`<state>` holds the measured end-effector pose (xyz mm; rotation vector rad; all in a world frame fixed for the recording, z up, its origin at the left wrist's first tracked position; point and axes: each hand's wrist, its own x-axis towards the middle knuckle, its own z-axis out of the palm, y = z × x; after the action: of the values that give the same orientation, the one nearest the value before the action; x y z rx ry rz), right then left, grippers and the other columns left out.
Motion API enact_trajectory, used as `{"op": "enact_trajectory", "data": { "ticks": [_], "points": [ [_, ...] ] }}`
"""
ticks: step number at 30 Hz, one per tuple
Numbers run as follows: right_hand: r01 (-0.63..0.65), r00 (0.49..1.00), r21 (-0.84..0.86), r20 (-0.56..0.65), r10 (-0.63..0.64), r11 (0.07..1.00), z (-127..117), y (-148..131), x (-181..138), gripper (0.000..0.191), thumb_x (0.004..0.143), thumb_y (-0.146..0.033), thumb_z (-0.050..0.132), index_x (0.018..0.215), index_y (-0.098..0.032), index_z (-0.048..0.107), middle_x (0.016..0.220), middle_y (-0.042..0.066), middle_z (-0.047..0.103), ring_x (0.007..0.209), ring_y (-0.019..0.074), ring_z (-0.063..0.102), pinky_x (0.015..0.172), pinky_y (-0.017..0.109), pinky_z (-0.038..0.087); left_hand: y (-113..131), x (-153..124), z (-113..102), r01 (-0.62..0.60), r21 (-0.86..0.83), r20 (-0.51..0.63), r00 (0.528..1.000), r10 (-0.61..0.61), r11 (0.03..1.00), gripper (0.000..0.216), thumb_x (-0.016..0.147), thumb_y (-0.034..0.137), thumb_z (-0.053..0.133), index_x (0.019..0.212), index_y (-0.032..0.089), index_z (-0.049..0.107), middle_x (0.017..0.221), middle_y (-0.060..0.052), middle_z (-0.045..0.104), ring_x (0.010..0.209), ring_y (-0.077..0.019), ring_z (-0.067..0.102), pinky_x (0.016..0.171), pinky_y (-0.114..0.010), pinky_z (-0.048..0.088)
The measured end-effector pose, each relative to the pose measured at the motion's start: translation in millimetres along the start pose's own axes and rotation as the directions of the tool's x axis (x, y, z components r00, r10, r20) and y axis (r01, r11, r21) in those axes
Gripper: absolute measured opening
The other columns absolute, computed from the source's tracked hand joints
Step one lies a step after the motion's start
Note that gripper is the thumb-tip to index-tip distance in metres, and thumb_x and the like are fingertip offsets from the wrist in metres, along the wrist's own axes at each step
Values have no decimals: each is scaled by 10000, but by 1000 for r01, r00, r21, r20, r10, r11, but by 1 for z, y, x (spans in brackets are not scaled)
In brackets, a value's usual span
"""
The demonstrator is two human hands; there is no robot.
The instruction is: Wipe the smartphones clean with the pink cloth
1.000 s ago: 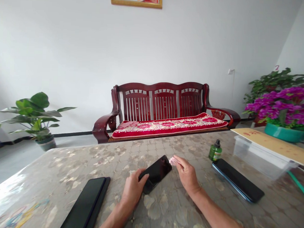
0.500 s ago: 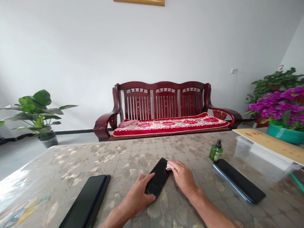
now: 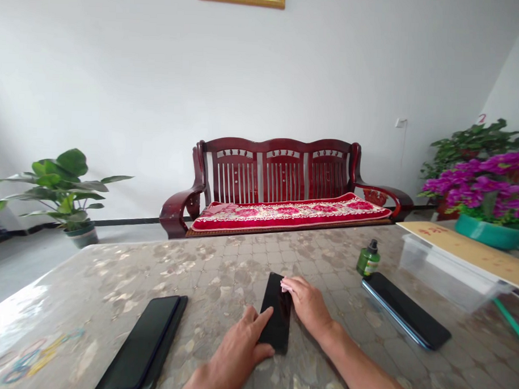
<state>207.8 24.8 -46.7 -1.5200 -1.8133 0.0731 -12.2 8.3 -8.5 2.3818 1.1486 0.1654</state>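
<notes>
A black smartphone (image 3: 277,317) lies on the table in front of me, its dark screen facing up. My left hand (image 3: 246,344) grips it by the near left side, thumb on the lower edge and index finger over the screen. Between the fingers of my right hand (image 3: 309,304) is a small folded pink cloth (image 3: 286,286), pressed on the phone's upper right edge. A second phone (image 3: 141,343) lies to the left, with a dark flat piece under it. On the right rests a third phone (image 3: 406,310) with a blue side.
A small green bottle (image 3: 368,258) stands behind the right phone. Beside it are a clear plastic box (image 3: 448,275) under a tan board (image 3: 466,250), and purple flowers (image 3: 490,182) in a teal pot. Coloured rubber bands (image 3: 30,359) lie at left. A wooden bench (image 3: 281,172) is beyond the table.
The held phone has turned from slanting to nearly straight, its near end swinging right. My left hand moved slightly right and nearer with it; the right hand keeps the cloth at the top edge.
</notes>
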Motion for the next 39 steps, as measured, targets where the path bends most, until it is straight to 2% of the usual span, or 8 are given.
{"op": "enact_trajectory", "data": {
  "ticks": [5,12,20,25,34,39],
  "points": [
    [33,999,-2,0,-33,999,0,-4,-2,382,869,-52,469,1078,-254,717,1098,29,724,978,164,694,862,257,542,9,-3,8,-6,97,4,1000,5,995,687,857,258,694,1471,252,383,1262,-95,545,1082,-234,606,931,-275,460],
    [61,998,-16,13,-61,998,-2,-6,-4,413,859,-29,451,1088,-246,718,1128,37,721,1017,162,688,923,276,533,11,-2,10,-11,177,9,1000,10,984,680,867,340,710,1459,248,389,1245,-108,551,1035,-253,636,918,-314,494],
    [107,994,-2,28,-107,994,-3,-11,-5,363,875,-70,472,1095,-231,711,1139,45,716,1048,170,677,928,287,542,19,-4,6,-24,199,6,1000,23,980,626,860,352,720,1406,207,451,1223,-110,568,1030,-277,635,914,-354,506],
    [123,992,-8,20,-123,992,0,-10,-5,363,882,-79,465,1096,-243,707,1129,37,717,1043,173,679,916,289,550,19,-3,6,-23,205,7,1000,22,978,619,859,353,713,1405,227,452,1215,-99,575,1022,-273,637,908,-352,508],
    [192,981,-115,4,-193,975,4,-10,-11,371,939,-109,410,1198,-206,657,1212,78,671,1091,184,653,957,304,537,16,-6,-5,-99,210,31,995,95,973,548,872,337,645,1381,239,468,1196,-103,575,991,-290,648,875,-385,521],
    [271,963,-169,61,-264,948,-1,-11,-12,380,906,-52,431,1140,-200,691,1160,74,703,1095,196,652,973,346,528,17,-4,-12,-139,267,64,990,127,954,527,849,291,659,1345,238,488,1124,-92,597,946,-276,663,829,-357,538]
  ]
}}
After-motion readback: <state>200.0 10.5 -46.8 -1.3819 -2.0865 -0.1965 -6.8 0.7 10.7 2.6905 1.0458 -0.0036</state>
